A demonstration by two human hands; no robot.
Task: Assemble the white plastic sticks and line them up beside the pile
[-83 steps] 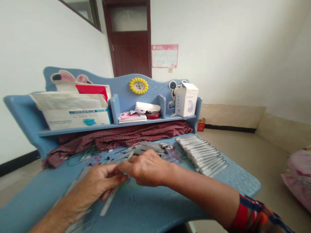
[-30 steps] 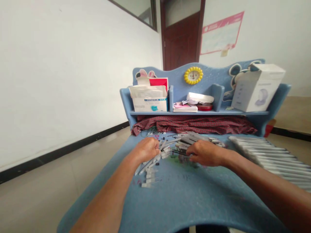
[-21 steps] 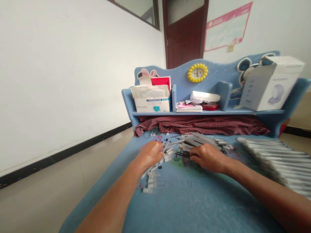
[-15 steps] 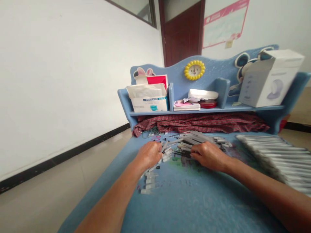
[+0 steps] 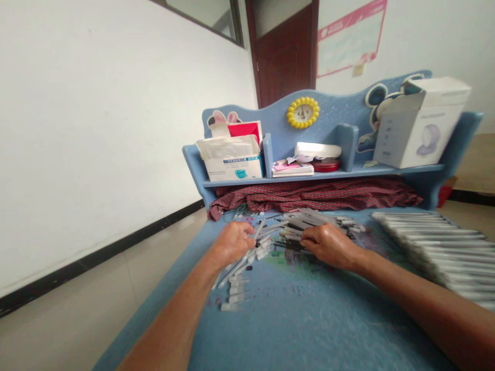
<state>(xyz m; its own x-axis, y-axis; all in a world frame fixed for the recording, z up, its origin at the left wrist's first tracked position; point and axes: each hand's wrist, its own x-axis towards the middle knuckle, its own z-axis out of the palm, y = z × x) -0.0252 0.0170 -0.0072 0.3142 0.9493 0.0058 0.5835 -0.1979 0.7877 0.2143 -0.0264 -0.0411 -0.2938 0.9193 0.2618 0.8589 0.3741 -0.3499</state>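
My left hand [image 5: 233, 242] is at the left side of a spread of pen parts, fingers slightly apart, with nothing visible between them. Clear pen barrels [image 5: 228, 273] lie beside and under it, along with whitish pen caps [image 5: 263, 248]. My right hand [image 5: 327, 244] is closed, thumb and fingers pinched together at the edge of a heap of pen barrels [image 5: 305, 219]. Whatever it pinches is hidden by the fingers. Thin dark rods [image 5: 288, 245], like refills, stick out to its left. A short column of clear caps [image 5: 236, 291] lies nearer me.
Many pens lie in a thick stack [image 5: 444, 247] at the table's right. Behind, a blue shelf [image 5: 350, 149] holds a mask box [image 5: 234, 167], papers [image 5: 293, 170] and a white carton [image 5: 421, 126]. A checked cloth [image 5: 309, 196] is bunched below the shelf.
My left hand has moved slightly left and its fingers have parted, leaving barrels showing beside it. My right hand stays closed at the heap. The view has shifted a little.
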